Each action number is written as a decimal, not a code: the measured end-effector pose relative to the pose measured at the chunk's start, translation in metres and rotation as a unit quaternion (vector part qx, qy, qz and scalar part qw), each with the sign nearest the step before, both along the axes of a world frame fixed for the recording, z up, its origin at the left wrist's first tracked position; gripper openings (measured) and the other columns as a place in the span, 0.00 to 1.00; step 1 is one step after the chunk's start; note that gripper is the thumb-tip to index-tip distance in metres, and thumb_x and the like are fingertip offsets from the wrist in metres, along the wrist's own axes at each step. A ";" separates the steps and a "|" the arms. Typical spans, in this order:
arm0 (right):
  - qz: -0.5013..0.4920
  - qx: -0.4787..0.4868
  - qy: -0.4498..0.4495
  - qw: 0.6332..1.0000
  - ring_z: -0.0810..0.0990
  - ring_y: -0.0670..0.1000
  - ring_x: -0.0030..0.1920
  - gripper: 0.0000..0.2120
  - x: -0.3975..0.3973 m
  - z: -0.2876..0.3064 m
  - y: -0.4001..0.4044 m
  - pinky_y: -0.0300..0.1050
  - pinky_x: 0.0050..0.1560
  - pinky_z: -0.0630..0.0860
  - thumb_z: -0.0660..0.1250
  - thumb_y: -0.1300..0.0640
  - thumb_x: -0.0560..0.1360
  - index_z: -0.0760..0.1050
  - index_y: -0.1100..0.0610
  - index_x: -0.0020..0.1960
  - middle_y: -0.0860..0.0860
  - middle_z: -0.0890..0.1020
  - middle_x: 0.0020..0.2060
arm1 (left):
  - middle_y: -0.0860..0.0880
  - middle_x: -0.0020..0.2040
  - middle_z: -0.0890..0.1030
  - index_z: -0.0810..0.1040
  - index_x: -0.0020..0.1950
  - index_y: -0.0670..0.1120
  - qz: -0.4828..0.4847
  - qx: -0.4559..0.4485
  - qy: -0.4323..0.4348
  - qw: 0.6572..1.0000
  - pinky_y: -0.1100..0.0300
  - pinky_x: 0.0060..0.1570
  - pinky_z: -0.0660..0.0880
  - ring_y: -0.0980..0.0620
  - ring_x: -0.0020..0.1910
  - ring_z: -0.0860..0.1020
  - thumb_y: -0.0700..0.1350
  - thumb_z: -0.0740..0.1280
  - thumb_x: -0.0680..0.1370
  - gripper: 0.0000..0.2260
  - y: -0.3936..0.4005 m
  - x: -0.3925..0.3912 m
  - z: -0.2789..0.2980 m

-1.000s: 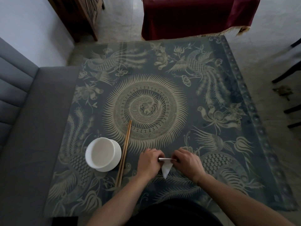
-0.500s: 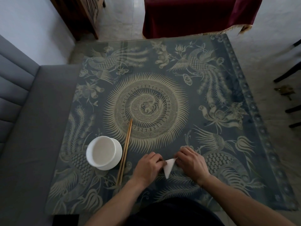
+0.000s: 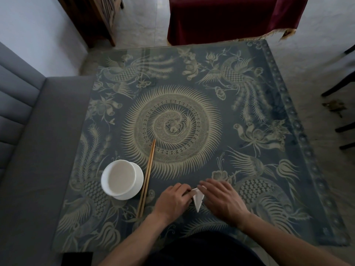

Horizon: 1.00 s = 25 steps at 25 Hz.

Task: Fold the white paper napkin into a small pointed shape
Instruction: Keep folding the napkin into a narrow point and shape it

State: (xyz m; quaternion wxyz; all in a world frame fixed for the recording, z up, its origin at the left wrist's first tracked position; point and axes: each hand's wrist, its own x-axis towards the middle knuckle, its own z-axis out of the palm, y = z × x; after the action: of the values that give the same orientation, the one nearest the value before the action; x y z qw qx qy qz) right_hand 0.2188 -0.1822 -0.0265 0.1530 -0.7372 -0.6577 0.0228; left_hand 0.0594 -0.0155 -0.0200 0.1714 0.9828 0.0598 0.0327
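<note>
The white paper napkin [image 3: 197, 199] lies on the patterned table near its front edge, folded into a narrow triangle whose tip points toward me. My left hand [image 3: 174, 200] rests on its left side, with curled fingers pinching the upper left corner. My right hand [image 3: 221, 199] lies flat on its right side, fingers stretched out and pressing the paper's upper right edge. Both hands cover part of the napkin, so only its middle and tip show.
A white bowl [image 3: 123, 179] stands left of my hands, with a pair of wooden chopsticks [image 3: 147, 179] lying beside it. A grey sofa [image 3: 28, 150] borders the table on the left. A dark red cloth [image 3: 230, 16] hangs beyond the far edge.
My right hand has opened from a pinch into a flat press on the napkin. The napkin looks narrower and lies flatter on the table.
</note>
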 end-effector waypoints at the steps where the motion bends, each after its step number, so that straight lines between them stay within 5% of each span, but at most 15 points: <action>1: 0.032 -0.025 -0.016 0.999 0.73 0.54 0.67 0.22 -0.005 -0.004 -0.004 0.51 0.63 0.67 0.62 0.49 0.78 0.73 0.57 0.69 0.53 0.76 0.67 | 0.48 0.52 0.79 0.79 0.61 0.47 -0.003 0.000 0.003 1.000 0.54 0.38 0.76 0.47 0.46 0.78 0.45 0.68 0.79 0.11 -0.001 -0.002 -0.001; 6: 0.033 -0.169 -0.037 0.984 0.61 0.55 0.75 0.35 -0.013 -0.010 -0.013 0.57 0.71 0.53 0.56 0.39 0.77 0.61 0.59 0.76 0.56 0.62 0.76 | 0.47 0.63 0.77 0.73 0.70 0.45 -0.020 0.020 0.037 0.999 0.52 0.46 0.75 0.47 0.56 0.76 0.46 0.63 0.80 0.19 -0.001 -0.019 -0.005; 10: 0.034 -0.193 -0.035 0.980 0.57 0.55 0.76 0.37 -0.012 -0.008 -0.012 0.63 0.70 0.53 0.57 0.37 0.77 0.57 0.58 0.78 0.55 0.58 0.77 | 0.48 0.73 0.69 0.66 0.74 0.50 -0.067 0.020 0.073 0.995 0.49 0.53 0.72 0.46 0.64 0.71 0.49 0.62 0.77 0.25 -0.002 -0.032 -0.004; 18: 0.024 -0.217 -0.036 0.975 0.56 0.57 0.77 0.37 -0.012 -0.001 -0.009 0.67 0.69 0.51 0.55 0.35 0.78 0.54 0.56 0.79 0.54 0.56 0.78 | 0.47 0.78 0.63 0.62 0.76 0.55 -0.088 0.016 0.134 0.987 0.46 0.65 0.67 0.43 0.72 0.64 0.51 0.61 0.76 0.27 0.001 -0.033 0.000; 25: 0.068 -0.227 -0.054 0.970 0.52 0.63 0.76 0.32 0.004 0.001 -0.010 0.70 0.67 0.51 0.55 0.33 0.76 0.49 0.36 0.77 0.59 0.54 0.78 | 0.48 0.78 0.61 0.66 0.73 0.60 -0.084 0.031 0.157 0.983 0.45 0.68 0.65 0.41 0.73 0.62 0.51 0.61 0.75 0.25 -0.001 -0.035 0.005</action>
State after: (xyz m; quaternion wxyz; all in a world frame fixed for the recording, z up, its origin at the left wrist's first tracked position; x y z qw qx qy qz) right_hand 0.2225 -0.1924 -0.0256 -0.0562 -0.7064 -0.6912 0.1418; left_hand 0.0245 -0.0163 -0.0154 0.1312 0.9821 0.0024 -0.1351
